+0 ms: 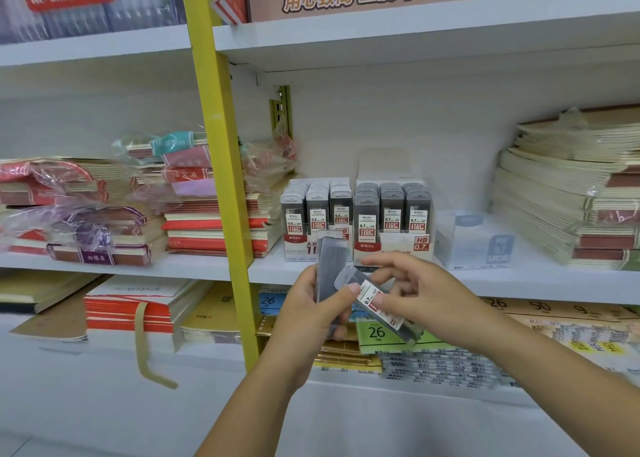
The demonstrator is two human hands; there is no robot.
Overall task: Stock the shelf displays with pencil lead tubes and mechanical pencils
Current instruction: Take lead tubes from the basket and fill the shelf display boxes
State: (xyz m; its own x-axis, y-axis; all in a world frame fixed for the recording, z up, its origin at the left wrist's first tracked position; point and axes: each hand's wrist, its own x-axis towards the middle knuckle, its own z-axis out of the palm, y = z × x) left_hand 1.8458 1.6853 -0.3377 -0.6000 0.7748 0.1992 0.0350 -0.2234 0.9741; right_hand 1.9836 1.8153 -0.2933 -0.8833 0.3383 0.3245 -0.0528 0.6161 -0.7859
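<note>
The left hand [311, 309] has its fingers curled round a small bunch of lead tubes [330, 266]. The tubes are grey and stand up straight in the hand. The right hand [420, 292] pinches one more tube [379, 304] between its thumb and fingers. This tube has a white and red label that says 0.7. It is tilted, and its top end leans against the bunch in the left hand.

Both hands are near us, in front of the edge of the white shelf [519, 280]. Farther back on that shelf stand two display boxes, side by side and touching. The left display box [317, 214] holds rows of tubes marked 0.5. The right display box [393, 214] holds rows of tubes marked 0.7. Both look full.

Just to the right of them sits a clear box [474, 240]. On the far right is a tall pile of notebooks [561, 207]. On the left, past the yellow post [221, 179], are more notebook piles [214, 221], some in plastic wrap.
</note>
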